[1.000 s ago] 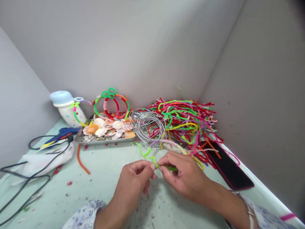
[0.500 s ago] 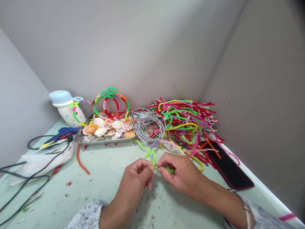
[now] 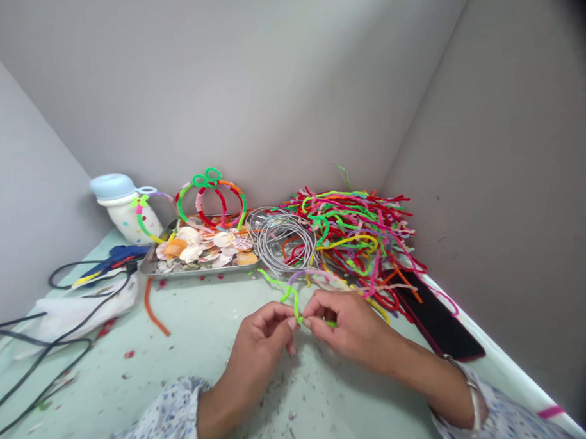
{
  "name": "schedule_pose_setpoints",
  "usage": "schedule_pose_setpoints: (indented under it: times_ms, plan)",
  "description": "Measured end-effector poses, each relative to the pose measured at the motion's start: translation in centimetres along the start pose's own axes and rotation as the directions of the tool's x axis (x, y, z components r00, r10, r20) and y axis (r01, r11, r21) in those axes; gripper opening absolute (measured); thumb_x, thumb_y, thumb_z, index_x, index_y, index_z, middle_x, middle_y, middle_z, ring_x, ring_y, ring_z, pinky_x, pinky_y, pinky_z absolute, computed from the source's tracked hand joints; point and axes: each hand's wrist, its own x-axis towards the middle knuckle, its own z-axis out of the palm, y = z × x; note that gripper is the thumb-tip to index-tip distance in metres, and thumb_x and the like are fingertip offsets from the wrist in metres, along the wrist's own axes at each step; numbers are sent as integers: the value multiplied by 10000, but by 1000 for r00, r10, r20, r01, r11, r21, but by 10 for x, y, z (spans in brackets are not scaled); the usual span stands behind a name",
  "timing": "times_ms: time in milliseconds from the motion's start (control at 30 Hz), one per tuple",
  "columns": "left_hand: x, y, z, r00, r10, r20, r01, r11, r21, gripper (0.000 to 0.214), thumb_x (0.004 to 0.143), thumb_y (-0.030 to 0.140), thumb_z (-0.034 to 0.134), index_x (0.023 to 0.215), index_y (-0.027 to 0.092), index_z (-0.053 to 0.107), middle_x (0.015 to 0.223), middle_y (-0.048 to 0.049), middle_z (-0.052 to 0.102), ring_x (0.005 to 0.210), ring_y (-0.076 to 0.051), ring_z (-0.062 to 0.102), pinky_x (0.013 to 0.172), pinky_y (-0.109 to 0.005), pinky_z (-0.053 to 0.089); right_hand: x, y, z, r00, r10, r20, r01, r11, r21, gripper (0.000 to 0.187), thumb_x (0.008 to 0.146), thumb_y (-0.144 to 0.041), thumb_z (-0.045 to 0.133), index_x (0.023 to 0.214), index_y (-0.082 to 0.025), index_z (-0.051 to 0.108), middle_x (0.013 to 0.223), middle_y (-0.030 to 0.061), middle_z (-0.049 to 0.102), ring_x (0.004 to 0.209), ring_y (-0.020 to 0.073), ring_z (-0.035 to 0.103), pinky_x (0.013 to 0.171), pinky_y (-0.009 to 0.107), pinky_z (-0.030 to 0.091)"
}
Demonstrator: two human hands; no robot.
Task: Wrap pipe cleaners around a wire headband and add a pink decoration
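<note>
A bright green pipe cleaner (image 3: pixel 296 302) runs between my hands over the middle of the table. My left hand (image 3: pixel 263 339) pinches it between thumb and forefinger. Just to the right, my right hand (image 3: pixel 347 323) is closed on the same pipe cleaner, whose end shows green beneath the fingers. The fingertips of both hands nearly meet. Beyond them the green strand bends away from me, beside a lilac and pale yellow fuzzy strand (image 3: pixel 318 274). The exact join at the fingertips is partly hidden.
Behind lie a metal tray (image 3: pixel 199 271) of seashells, fuzzy rings (image 3: pixel 223 209), a coil of grey wire (image 3: pixel 287 242) and a heap of pipe cleaners (image 3: pixel 355 224). A black phone (image 3: pixel 445 323) is right; a bottle (image 3: pixel 129 212), pliers (image 3: pixel 116 259) and black cable (image 3: pixel 42 340) are left.
The view has shifted slightly. Both hands stay closed on the green pipe cleaner, with only a small shift of the fingers.
</note>
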Motion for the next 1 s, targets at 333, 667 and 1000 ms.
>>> schedule_pose_setpoints:
  times_ms: [333, 667, 1000]
  plan:
    - [-2, -10, -4, 977, 212, -5, -206, 955, 214, 135, 842, 276, 587, 857, 163, 661, 684, 1, 592, 649, -139, 539, 619, -238, 416, 0, 1, 0, 999, 37, 30, -38, 999, 22, 91, 775, -125, 561, 728, -168, 626, 615, -40, 584, 562, 88, 495, 543, 197, 357]
    - [0, -17, -2, 984, 175, 33, -178, 977, 113, 161, 847, 295, 592, 909, 156, 643, 682, -1, 609, 624, -137, 559, 610, -242, 437, 2, 5, -3, 997, 56, 52, -59, 997, 46, 98, 766, -126, 562, 724, -167, 641, 623, -36, 586, 576, 92, 486, 539, 197, 341]
    - [3, -15, -9, 936, 342, 87, -353, 898, 262, 130, 854, 209, 575, 876, 170, 697, 735, -12, 611, 681, -146, 563, 644, -253, 427, 2, 4, -4, 996, 59, 59, -62, 997, 51, 103, 758, -116, 553, 722, -167, 634, 623, -44, 577, 576, 89, 483, 549, 199, 345]
